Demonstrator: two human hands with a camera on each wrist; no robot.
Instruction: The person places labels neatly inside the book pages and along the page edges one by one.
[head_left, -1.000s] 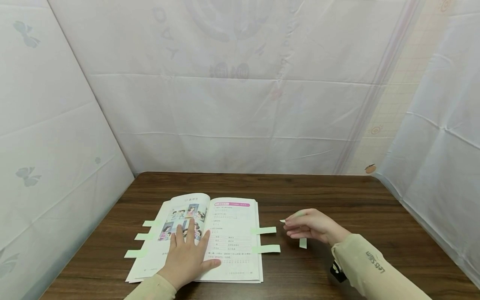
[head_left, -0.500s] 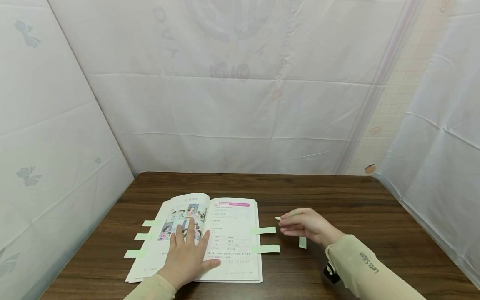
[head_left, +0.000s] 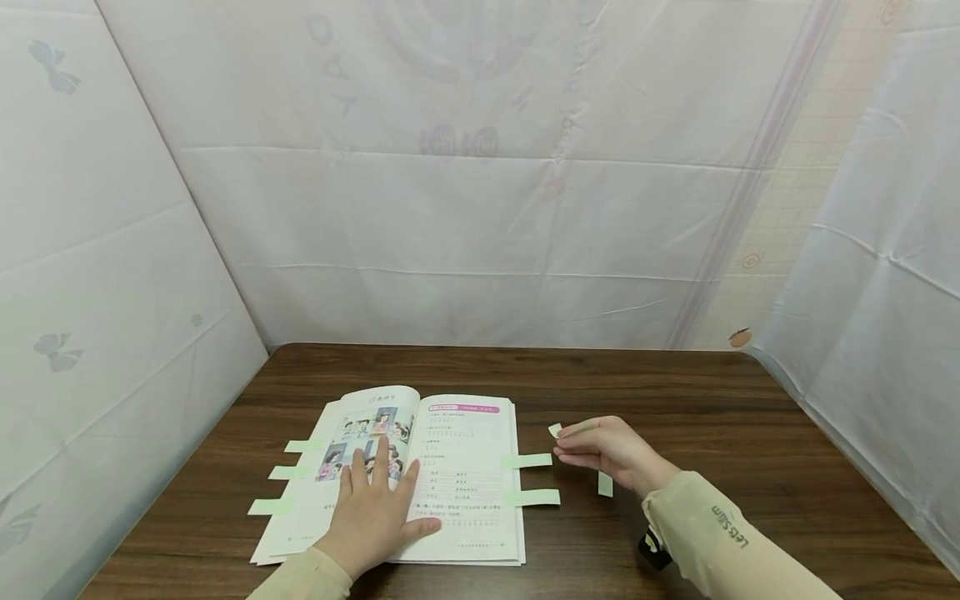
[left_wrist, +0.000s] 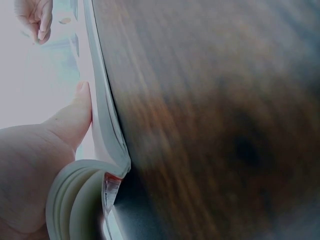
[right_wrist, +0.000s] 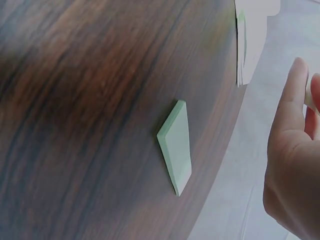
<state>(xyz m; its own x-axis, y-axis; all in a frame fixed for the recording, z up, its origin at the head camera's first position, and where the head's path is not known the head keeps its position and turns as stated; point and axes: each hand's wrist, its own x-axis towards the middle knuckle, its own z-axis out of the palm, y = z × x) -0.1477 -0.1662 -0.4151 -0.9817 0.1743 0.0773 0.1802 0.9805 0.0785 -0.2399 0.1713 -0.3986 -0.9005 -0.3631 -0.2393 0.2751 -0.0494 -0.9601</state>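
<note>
An open book [head_left: 468,533] lies on the table with a picture page on the left and a printed page on the right. My left hand [head_left: 371,512] rests on it near the spine, fingers spread. The left wrist view shows its thumb along the book's lower edge. To the right of the book, my right hand [head_left: 615,450] pinches a pale green sticky note strip [head_left: 555,430] between thumb and fingers, above the table. Beneath that hand lies a pad of pale green sticky notes [right_wrist: 177,150], partly hidden in the head view.
Two green strips [head_left: 534,498] stick out from the book's right edge, and three green strips [head_left: 270,507] from its left edge. The dark wooden table [head_left: 630,383] meets white cloth hangings [head_left: 487,250] at the back and sides.
My right hand has moved a little left toward the book with the sticky note strip, and more of the strip shows. The left hand has stayed in place.
</note>
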